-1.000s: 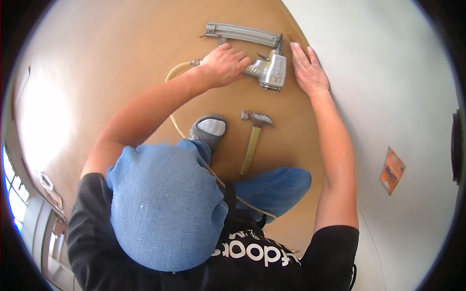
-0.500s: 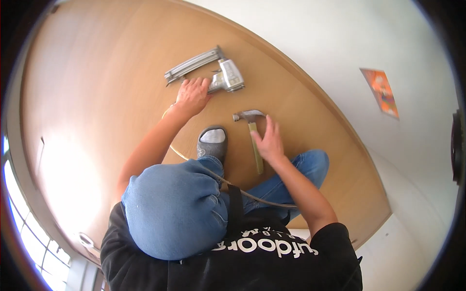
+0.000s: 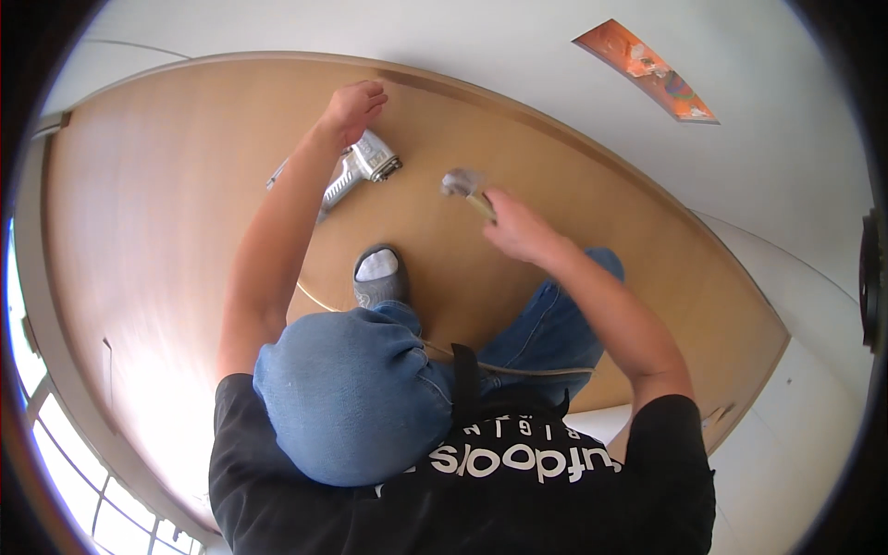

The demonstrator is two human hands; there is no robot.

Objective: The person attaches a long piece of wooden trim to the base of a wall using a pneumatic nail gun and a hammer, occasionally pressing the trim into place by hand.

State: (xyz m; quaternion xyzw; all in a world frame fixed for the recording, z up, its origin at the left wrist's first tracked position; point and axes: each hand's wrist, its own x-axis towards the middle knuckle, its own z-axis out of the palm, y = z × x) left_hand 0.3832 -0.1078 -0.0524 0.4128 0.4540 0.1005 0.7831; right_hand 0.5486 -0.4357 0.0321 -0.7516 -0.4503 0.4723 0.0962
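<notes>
My right hand (image 3: pixel 520 228) is wrapped round the short-showing wooden handle of a claw hammer (image 3: pixel 461 182). The hammer's head is smeared by motion, raised toward the far side of the wooden panel. Over by the panel's far edge, my left hand (image 3: pixel 354 111) has its fingers curled together; whatever may be in them is too small to make out. Just below that hand a silver nail gun (image 3: pixel 374 157) lies on the panel, partly covered by my left wrist and forearm. No hand grips the nail gun.
The large wooden panel (image 3: pixel 203 148) has a raised rim along its far side, against a pale surface. An orange patterned piece (image 3: pixel 647 72) shows beyond it. My slippered foot (image 3: pixel 379 277) stands on the panel, and a thin hose (image 3: pixel 319 298) runs past it.
My left hand has let go of the nail gun and moved to the far edge. My right hand has taken the hammer off the panel and lifted it. The view has shifted.
</notes>
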